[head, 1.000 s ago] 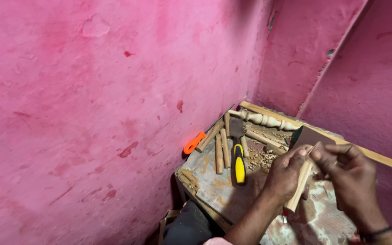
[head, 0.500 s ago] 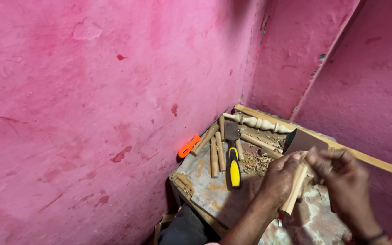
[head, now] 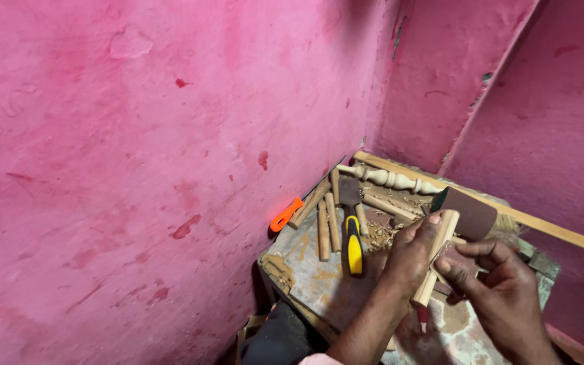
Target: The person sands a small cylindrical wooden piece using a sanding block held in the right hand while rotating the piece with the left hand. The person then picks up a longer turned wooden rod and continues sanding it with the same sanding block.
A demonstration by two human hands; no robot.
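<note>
Gripping a short, pale, round wooden peg [head: 435, 257] in my left hand [head: 410, 253], I am holding it upright and tilted at the lower right of the frame, fingers wrapped closed around its middle. My right hand [head: 501, 297] is pinching a dark brown sheet of sandpaper [head: 466, 215] against the peg, thumb and fingers shut on it. Both hands are hovering above a worn, stained workbench [head: 319, 280] set against the pink plaster wall [head: 136, 135]. I judge the peg could be slipping from my grip if I am pressing too hard, dropping among the loose wooden dowels [head: 327, 226] left of centre. My knuckles could also be rubbing on the grit. A yellow-and-black-handled chisel [head: 353, 243] is lying just left of my left hand, so a careless move could be knocking it.
</note>
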